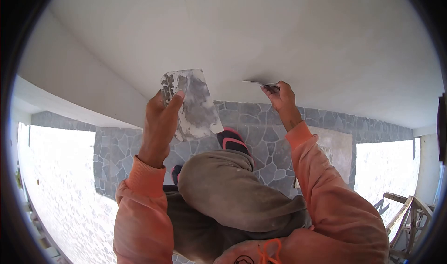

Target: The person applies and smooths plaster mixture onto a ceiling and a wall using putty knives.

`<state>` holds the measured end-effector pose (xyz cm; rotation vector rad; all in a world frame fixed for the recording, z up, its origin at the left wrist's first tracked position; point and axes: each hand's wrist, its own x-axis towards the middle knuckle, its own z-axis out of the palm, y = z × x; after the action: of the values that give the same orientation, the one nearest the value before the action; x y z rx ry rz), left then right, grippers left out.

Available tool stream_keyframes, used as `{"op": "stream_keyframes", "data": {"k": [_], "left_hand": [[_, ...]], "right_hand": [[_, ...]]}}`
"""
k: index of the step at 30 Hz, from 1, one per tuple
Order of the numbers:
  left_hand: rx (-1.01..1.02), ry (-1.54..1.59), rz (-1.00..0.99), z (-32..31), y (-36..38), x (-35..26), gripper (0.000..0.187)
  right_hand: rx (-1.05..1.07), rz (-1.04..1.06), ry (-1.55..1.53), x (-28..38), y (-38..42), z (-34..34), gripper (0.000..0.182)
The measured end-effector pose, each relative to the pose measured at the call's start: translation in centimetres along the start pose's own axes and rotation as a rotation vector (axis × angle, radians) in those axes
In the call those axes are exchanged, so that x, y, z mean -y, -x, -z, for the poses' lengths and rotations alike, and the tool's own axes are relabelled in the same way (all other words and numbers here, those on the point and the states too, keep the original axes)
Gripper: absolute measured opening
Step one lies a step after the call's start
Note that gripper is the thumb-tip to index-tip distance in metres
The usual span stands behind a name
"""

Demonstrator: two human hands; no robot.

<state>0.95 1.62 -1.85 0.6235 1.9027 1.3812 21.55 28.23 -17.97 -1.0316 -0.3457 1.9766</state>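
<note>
My left hand [160,122] grips a flat metal scraper [201,106] by its left side, thumb pressed on the face. Grey and white putty is smeared over that broad face, thicker near the thumb. To the right, my right hand [285,102] pinches a second, thin scraper [255,82], seen almost edge-on. This blade lies close against the pale wall [260,35] with a dark shadow beside it; whether its edge touches cannot be made out. Both hands are raised in front of the wall, apart from each other.
Grey stone paving [270,150] lies below, with sunlit patches left and right. A projecting wall section [88,77] stands at left. My bent leg [228,189] and a pink-and-black sandal [233,140] are beneath my hands. A pale board [333,154] and a wooden frame [409,217] are at right.
</note>
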Motion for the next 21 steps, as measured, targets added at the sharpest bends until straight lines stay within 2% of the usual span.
{"op": "stream_keyframes", "data": {"k": [5, 9, 11, 14, 17, 18, 21], "left_hand": [[-0.002, -0.047, 0.023, 0.2, -0.1, -0.3, 0.03], [-0.073, 0.102, -0.034, -0.8, 0.3, -0.5, 0.024], [-0.069, 0.084, -0.033, -0.6, 0.1, -0.2, 0.025], [-0.087, 0.081, -0.04, -0.9, 0.2, -0.3, 0.025], [-0.044, 0.068, -0.01, -0.4, 0.2, -0.1, 0.025], [-0.05, 0.062, -0.007, -0.3, 0.2, -0.2, 0.025], [-0.044, 0.033, 0.008, -0.4, 0.2, -0.5, 0.028]], "right_hand": [[0.067, 0.058, 0.027, 3.1, 3.5, -3.6, 0.033], [0.228, 0.142, 0.02, 4.6, 6.6, -4.0, 0.035], [0.276, 0.206, 0.058, 5.5, 8.1, -2.8, 0.036], [0.244, 0.195, 0.046, 6.2, 9.1, 0.4, 0.04], [0.149, 0.085, 0.084, 5.6, 9.2, 4.0, 0.042], [0.212, 0.017, -0.01, 5.2, 9.0, 5.4, 0.047], [0.171, -0.052, -0.133, 3.4, 8.2, 9.0, 0.049]]}}
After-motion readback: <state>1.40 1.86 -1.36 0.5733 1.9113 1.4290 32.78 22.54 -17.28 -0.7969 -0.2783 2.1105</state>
